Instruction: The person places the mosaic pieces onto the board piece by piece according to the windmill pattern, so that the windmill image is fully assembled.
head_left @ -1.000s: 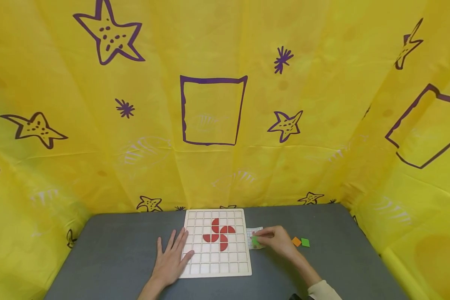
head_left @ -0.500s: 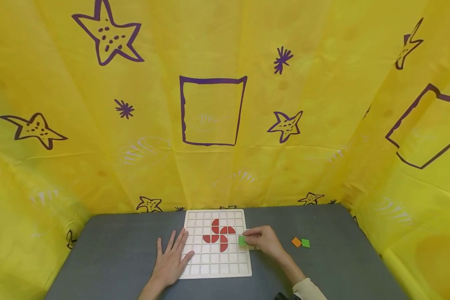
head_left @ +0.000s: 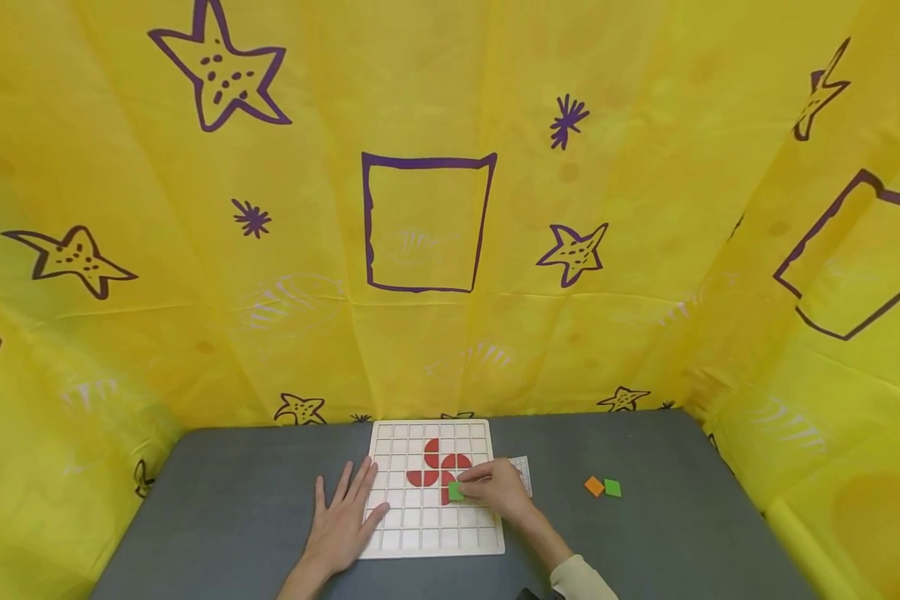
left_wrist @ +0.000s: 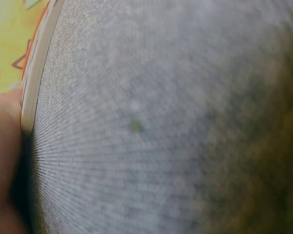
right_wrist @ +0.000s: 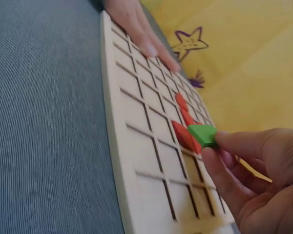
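A white gridded board [head_left: 401, 533] lies on the grey table, with several red quarter-circle pieces [head_left: 431, 450] set in its middle squares as a pinwheel. Between thumb and fingertip my right hand [head_left: 501, 490] pinches a green square tile [head_left: 455, 491] over the board, just right of the lowest red piece. The right wrist view shows that green tile [right_wrist: 203, 134] tilted close to a red piece [right_wrist: 185, 137]. My left hand [head_left: 342, 517] rests with spread, straight fingers on the board's left edge. In the left wrist view only part of that hand [left_wrist: 4, 146] shows at the board's edge.
A printed grid card [head_left: 524, 475] lies right of the board, partly hidden by my right hand. Farther right on the table [head_left: 645, 542] are an orange tile [head_left: 594, 486] and another green tile [head_left: 612, 488]. A yellow patterned cloth [head_left: 420, 350] hangs behind and at the sides.
My right hand has carried the green tile leftward from over the card to above the board, beside the lowest red piece. My left hand stays in place.
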Motion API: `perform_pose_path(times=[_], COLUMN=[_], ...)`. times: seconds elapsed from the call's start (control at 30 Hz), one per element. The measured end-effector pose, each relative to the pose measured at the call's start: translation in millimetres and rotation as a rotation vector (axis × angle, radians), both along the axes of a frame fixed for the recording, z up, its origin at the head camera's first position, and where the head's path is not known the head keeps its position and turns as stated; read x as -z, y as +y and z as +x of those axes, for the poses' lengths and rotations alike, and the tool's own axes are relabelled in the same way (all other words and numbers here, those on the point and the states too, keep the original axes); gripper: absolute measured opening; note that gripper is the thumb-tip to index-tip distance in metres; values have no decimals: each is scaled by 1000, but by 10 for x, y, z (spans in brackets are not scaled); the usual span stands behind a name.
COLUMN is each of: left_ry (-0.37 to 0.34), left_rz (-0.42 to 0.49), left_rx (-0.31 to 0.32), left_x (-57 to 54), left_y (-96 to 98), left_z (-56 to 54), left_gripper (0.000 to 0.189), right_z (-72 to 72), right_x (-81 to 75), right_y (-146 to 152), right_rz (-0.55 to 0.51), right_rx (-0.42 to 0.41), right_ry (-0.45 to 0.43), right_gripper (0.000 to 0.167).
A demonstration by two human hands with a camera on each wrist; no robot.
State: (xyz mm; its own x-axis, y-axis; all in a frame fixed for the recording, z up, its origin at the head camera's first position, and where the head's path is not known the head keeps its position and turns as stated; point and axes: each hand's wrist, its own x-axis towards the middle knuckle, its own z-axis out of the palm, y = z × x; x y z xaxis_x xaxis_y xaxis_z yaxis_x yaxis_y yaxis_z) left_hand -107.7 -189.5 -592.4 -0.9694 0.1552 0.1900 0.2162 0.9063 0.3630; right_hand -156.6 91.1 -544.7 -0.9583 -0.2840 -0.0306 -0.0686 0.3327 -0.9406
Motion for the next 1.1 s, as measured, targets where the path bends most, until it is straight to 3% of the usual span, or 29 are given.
perform_pose_path(times=[0.2,0.33,0.6,0.87,1.1], left_ry=[-21,-31,-29,-84,-70], left_rz=[-1,-13,-15,-36,-20], left_rx=[-4,-13,-16,-22,-16], left_x=[-13,-45,-43,-68,-83], left_y=[14,19,28,29,31], left_z=[-1,10,4,-2,16], left_gripper=[69,69,69,70,70], right_z=[13,24,20,17,13], right_x=[-1,-17,17,-26,-32], right_y=[-211,-317,-410,-445,-488], right_rz=[-71,-69,-64,21,88], right_rx=[-27,-30,-9,32,56], right_ry=[-74,-59,-139,-103,-77], right_gripper=[11,10,8,4,4])
